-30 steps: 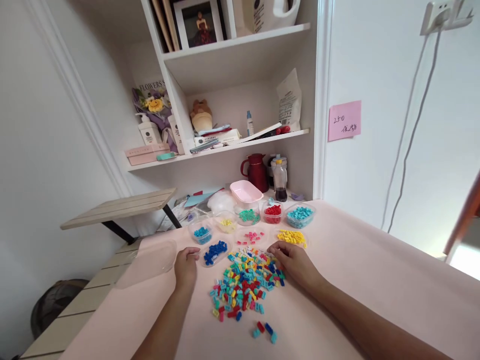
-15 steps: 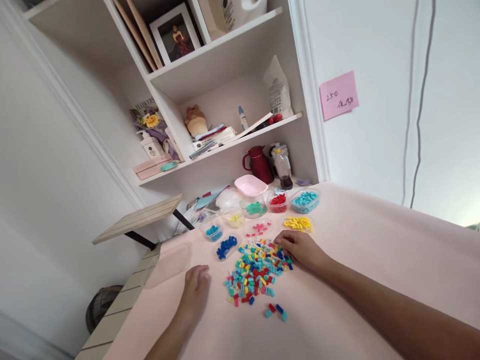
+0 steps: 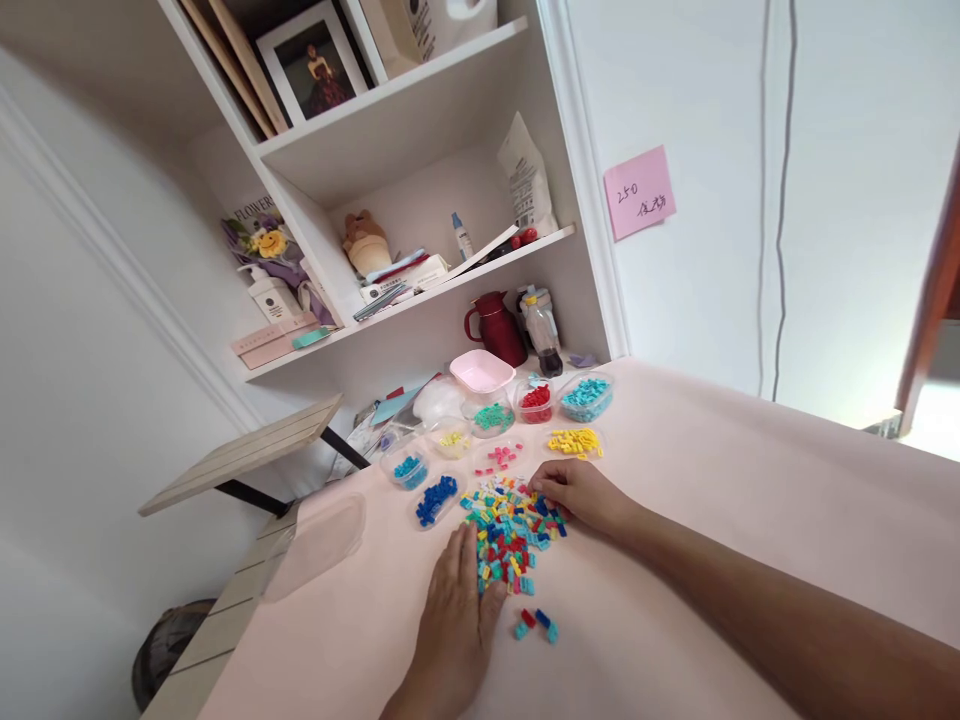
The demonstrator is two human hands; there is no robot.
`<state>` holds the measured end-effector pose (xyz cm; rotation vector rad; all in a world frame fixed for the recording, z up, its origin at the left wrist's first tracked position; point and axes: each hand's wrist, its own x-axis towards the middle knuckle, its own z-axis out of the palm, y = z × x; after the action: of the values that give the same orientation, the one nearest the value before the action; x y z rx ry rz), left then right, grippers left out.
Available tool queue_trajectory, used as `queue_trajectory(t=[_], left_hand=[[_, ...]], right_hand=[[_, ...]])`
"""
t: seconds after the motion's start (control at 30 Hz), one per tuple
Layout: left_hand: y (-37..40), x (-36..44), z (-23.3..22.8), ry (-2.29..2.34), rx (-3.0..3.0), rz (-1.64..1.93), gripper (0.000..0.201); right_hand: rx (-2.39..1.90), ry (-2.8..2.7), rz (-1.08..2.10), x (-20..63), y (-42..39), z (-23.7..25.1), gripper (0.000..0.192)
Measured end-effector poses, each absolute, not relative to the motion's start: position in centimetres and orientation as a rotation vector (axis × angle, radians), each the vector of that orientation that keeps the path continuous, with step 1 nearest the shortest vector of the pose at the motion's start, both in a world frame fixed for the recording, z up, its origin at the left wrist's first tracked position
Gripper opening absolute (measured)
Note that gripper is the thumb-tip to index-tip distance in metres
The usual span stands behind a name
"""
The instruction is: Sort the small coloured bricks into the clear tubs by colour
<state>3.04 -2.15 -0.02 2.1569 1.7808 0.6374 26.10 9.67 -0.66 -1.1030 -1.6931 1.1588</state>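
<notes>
A slatted bench (image 3: 240, 455) stands at the far left, beside the pink tabletop (image 3: 712, 500). A clear lid (image 3: 315, 545) lies on the tabletop's left edge.

The left hand (image 3: 457, 610) lies flat, palm down, fingers stretched out and together, holding nothing. Its fingertips and thumb side press against the left edge of the brick pile (image 3: 514, 530), a heap of small mixed red, yellow, blue and teal bricks in the middle of the tabletop. A few stray bricks (image 3: 536, 625) lie apart from the pile, just right of the left hand.

Beyond the pile, sorted bricks sit in clear tubs and on clear lids: dark blue bricks (image 3: 435, 498) just left of the pile, a tub of light blue (image 3: 409, 468), a tub of pale yellow (image 3: 452, 440), pink bricks (image 3: 499, 458), a tub of green (image 3: 491, 416), a tub of red (image 3: 535, 398), yellow bricks (image 3: 574, 440) and a tub of teal (image 3: 585, 395). An empty pink tub (image 3: 480, 372) stands behind them, near a red jug (image 3: 495, 328) and a bottle (image 3: 541, 335) under the shelf (image 3: 420, 300).

The right hand (image 3: 581, 495) rests on the pile's far right corner, fingers curled down into the bricks; whether it has hold of any I cannot tell. A pink note (image 3: 639, 192) sticks to the wall at right.
</notes>
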Motion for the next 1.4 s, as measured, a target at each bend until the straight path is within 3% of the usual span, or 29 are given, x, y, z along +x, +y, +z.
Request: queue_trajectory(t=[0.13, 0.37, 0.47, 0.6, 0.77, 1.0, 1.4], left_hand=[[-1.2, 5.0, 0.2, 1.644, 2.124, 0.760, 0.063], [1.5, 4.8, 1.1, 1.455, 1.671, 1.246, 0.051], [1.8, 4.5, 1.4, 1.392, 1.489, 1.283, 0.051], [1.5, 4.5, 1.4, 1.361, 1.561, 1.201, 0.044], [1.8, 4.5, 1.3, 1.345, 1.658, 1.147, 0.036], [2.0, 4.5, 1.1, 1.337, 1.815, 1.053, 0.032], [1.5, 4.6, 0.0, 1.443, 2.252, 0.804, 0.037]], right_hand=[[-1.040, -1.635, 1.083, 26.2, 8.9, 0.3, 0.025], [-0.842, -1.964, 0.482, 26.1, 6.1, 3.4, 0.019], [-0.545, -2.248, 0.372, 25.0, 4.7, 3.3, 0.015], [-0.188, -2.546, 0.298, 23.6, 3.9, 2.2, 0.040], [-0.301, -2.603, 0.204, 23.8, 5.3, 1.2, 0.033], [-0.581, -2.399, 0.355, 24.6, 7.0, 0.5, 0.013], [-1.217, -1.810, 0.763, 29.9, 8.6, 4.5, 0.019]])
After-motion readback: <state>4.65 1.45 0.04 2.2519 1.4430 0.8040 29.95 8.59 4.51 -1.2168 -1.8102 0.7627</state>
